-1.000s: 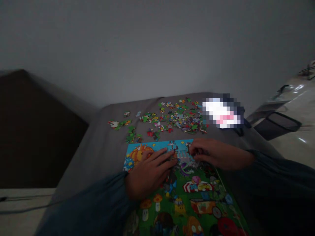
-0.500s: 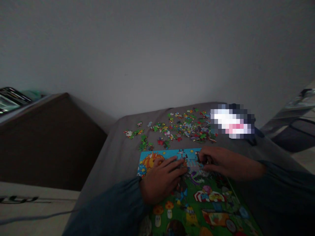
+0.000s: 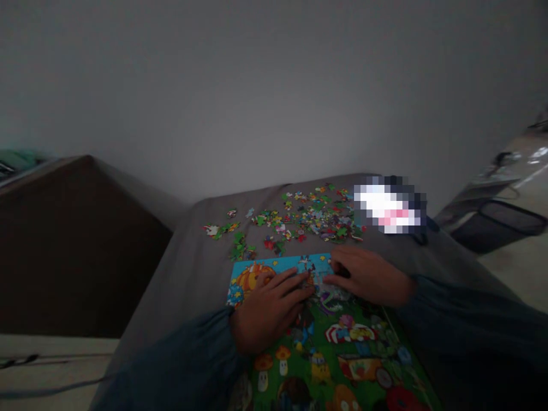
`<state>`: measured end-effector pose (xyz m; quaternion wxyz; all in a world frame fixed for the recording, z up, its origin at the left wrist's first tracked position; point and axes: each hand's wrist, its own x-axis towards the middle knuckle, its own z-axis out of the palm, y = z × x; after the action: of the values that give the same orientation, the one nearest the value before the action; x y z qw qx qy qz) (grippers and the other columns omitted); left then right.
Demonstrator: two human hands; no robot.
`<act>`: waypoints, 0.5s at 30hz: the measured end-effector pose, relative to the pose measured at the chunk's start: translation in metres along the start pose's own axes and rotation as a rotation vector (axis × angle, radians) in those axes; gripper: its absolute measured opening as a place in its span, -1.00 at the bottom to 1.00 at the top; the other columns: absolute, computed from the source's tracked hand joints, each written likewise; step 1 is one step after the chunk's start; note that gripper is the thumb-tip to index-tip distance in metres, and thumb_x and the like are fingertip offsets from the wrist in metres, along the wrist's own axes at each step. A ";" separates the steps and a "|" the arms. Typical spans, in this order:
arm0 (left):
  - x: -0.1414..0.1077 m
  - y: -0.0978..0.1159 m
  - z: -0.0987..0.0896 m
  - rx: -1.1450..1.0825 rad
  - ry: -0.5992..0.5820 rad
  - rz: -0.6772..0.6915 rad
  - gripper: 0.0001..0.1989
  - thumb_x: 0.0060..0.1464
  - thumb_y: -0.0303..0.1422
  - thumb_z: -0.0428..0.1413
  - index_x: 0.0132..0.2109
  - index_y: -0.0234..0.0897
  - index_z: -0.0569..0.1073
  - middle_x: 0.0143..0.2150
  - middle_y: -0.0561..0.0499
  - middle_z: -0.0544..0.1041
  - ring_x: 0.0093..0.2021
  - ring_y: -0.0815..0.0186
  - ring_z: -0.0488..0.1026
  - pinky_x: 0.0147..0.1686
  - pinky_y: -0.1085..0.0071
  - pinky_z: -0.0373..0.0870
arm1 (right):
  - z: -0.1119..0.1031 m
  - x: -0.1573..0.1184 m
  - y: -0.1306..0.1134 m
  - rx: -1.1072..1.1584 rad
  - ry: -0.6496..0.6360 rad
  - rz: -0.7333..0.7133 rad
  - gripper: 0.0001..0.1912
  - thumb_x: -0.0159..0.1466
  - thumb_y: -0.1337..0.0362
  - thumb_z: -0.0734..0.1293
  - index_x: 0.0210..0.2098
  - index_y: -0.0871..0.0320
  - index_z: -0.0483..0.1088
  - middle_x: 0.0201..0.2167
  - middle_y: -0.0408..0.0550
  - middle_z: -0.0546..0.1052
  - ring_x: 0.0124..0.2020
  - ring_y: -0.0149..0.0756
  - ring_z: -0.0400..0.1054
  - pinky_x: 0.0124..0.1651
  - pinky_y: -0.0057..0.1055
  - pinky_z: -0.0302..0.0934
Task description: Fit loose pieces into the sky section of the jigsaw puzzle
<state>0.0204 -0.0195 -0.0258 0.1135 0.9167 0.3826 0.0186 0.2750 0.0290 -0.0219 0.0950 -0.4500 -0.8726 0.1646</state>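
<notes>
- At the bottom centre of the frame, the picture puzzle (image 3: 319, 345) lies flat and runs out of view; its right edge slants down toward the lower right, beside the dark sleeve.
- Left of centre, the left hand (image 3: 272, 308) rests on the puzzle's upper part, fingers extended and slightly apart. A flat, light palm should steady the sheet without shifting it.
- Right of that, the right hand (image 3: 363, 277) bends over the upper right corner, thumb and fingers curled toward each other; whether they pinch a piece, I cannot tell. Straight-down fingertip pressure would probably serve better there than sideways pushing.
- Just beyond the blue upper edge, loose pieces (image 3: 319, 220) spread across mid-frame. The green ones at left lie very near that edge, so sliding the sheet upward could nudge them.
- Grey cloth (image 3: 175, 285) shows left of the puzzle, offering sideways room.
- Farther right, a pixelated bright object (image 3: 387, 208) limits reach beyond the pieces; the wall (image 3: 274, 97) closes the far side.
</notes>
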 end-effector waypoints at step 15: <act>0.002 -0.012 0.008 0.077 0.139 0.119 -0.58 0.35 -0.41 -0.07 0.29 -0.05 0.31 0.35 0.01 0.32 0.33 0.15 0.25 0.21 0.12 0.25 | -0.038 -0.007 0.017 0.058 -0.257 -0.276 -0.67 0.43 0.15 0.20 -0.01 0.14 0.52 -0.12 0.04 0.50 -0.09 -0.20 0.42 0.00 -0.22 0.26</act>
<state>0.0146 -0.0120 -0.0362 0.0501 0.9381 0.3347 0.0742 0.3043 0.0403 0.0071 0.0174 -0.2985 -0.9259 0.2309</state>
